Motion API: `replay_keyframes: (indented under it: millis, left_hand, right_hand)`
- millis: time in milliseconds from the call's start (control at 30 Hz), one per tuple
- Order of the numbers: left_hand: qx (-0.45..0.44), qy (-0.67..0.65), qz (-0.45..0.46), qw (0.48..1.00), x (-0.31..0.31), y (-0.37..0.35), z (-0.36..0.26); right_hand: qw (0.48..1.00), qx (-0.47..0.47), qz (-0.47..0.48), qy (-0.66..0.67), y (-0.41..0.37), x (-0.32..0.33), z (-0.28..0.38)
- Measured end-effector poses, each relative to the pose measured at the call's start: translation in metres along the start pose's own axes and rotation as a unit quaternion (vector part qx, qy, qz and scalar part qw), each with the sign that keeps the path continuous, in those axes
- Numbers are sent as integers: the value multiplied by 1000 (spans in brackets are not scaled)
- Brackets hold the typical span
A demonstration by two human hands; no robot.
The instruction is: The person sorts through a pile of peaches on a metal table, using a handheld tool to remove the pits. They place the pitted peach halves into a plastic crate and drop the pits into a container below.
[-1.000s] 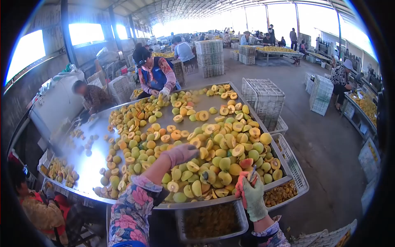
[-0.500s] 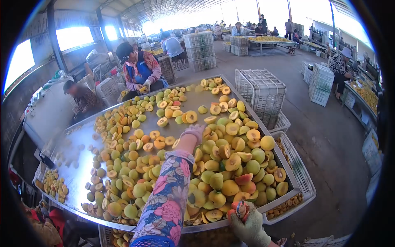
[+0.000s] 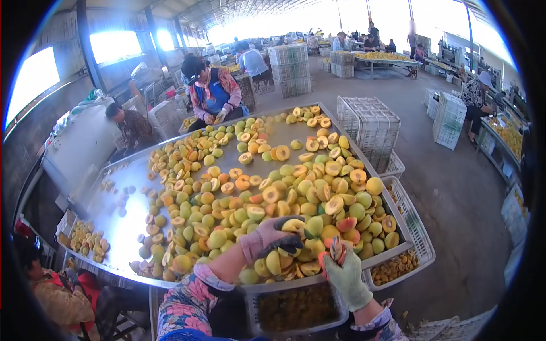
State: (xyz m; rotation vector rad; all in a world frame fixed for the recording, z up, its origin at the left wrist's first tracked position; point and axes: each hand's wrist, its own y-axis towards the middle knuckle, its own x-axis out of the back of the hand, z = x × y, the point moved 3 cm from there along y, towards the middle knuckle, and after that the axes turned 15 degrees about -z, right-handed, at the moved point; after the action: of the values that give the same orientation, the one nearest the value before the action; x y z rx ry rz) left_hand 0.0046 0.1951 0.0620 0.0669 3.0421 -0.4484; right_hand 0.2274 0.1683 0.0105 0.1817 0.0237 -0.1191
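My left hand [image 3: 272, 237], in a mauve glove with dark fingers, is closed around a yellow peach half [image 3: 293, 225] at the near side of the pile. To its right, my right hand [image 3: 348, 279] wears a pale green glove with reddish fingertips. Its fingers are wrapped round a small metal tool [image 3: 336, 250], pointing up; its exact kind is hard to make out. Many halved yellow peaches [image 3: 273, 194], several with stones showing, are heaped around and beyond both hands on a metal-topped table [image 3: 122, 219].
Below the table's near edge stands a crate [image 3: 339, 318]; another white crate [image 3: 427, 267] with fruit pieces is at the right. Stacked crates [image 3: 369, 128] rise beyond. A co-worker [image 3: 213, 94] sits across the table, another person [image 3: 131, 125] at its left.
My left hand has drawn back from far over the pile to near my right hand, now holding a peach half. My right hand keeps its tool near the table edge. The view has shifted slightly.
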Motion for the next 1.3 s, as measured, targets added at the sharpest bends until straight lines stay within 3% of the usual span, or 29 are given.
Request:
replay_keyframes:
  millis: [33,100,233,300,333,367,433,467,533,567,633,667,700,733,767,800,833,900,933,1000,1033,1067,1167,1200,1267,1300]
  left_hand:
    - [19,-34,12,999,-8,-23,7]
    - [8,-26,-4,1000,-9,-43,32]
    - [23,-18,0,1000,-21,-65,58]
    - [-44,-128,-4,991,-20,-61,70]
    - [-26,-130,3,991,-18,-65,64]
    - [14,-244,26,969,-23,-72,63]
    - [38,-324,57,944,-26,-68,64]
    - [33,-325,56,943,-21,-61,64]
    - [17,-194,54,979,-16,-52,75]
    - [15,-150,53,987,-14,-50,82]
    - [-32,-135,9,990,-10,-47,89]
    - [-46,-130,-5,990,-9,-46,92]
    - [-247,33,-41,968,-9,-49,87]
    - [-337,116,-49,933,-10,-52,83]
    - [-423,192,-72,883,-12,-55,79]
    - [-479,213,-106,845,-11,-52,71]
    - [-485,200,-121,843,-9,-50,71]
    - [-225,-84,-93,966,2,-44,91]
    - [-86,-238,-78,964,5,-40,101]
    - [2,-394,-27,919,7,-36,107]
    - [49,-465,-9,884,8,-34,108]
    - [-30,-308,-95,946,3,-38,107]
    - [43,-484,60,872,4,-23,116]
    - [54,-419,-35,906,2,-23,116]
    - [64,-346,-129,927,-3,-29,114]
    - [-134,-114,-166,970,-5,-34,102]
  right_hand:
    - [999,-11,26,18,-3,-5,10]
    - [986,-138,70,70,-12,-14,28]
    - [982,-135,113,71,-23,-25,29]
    - [976,-156,150,30,-22,-30,30]
    - [979,-137,152,15,-21,-33,27]
    - [979,-161,122,-13,-22,-34,29]
    - [989,-39,105,-99,-22,-33,18]
    - [989,-34,107,-100,-18,-34,13]
    - [966,152,139,-153,-18,-38,13]
    - [966,148,143,-155,-18,-39,13]
    - [938,266,124,-184,-19,-41,24]
    - [939,262,125,-185,-18,-43,24]
    - [928,295,129,-189,-19,-44,26]
    - [915,328,132,-192,-20,-45,29]
    - [917,321,135,-194,-22,-47,32]
    - [901,331,221,-172,-30,-52,36]
    - [879,337,305,-146,-42,-56,38]
    - [873,355,303,-145,-57,-58,45]
    - [921,250,268,-130,-55,-55,45]
    - [978,71,177,-79,-46,-48,32]
    - [973,87,152,-150,-35,-44,35]
    - [968,93,141,-188,-30,-42,36]
    - [953,104,146,-244,-30,-39,31]
    - [944,109,171,-261,-33,-41,28]
    - [939,114,172,-273,-33,-42,24]
    - [933,124,175,-287,-33,-42,24]
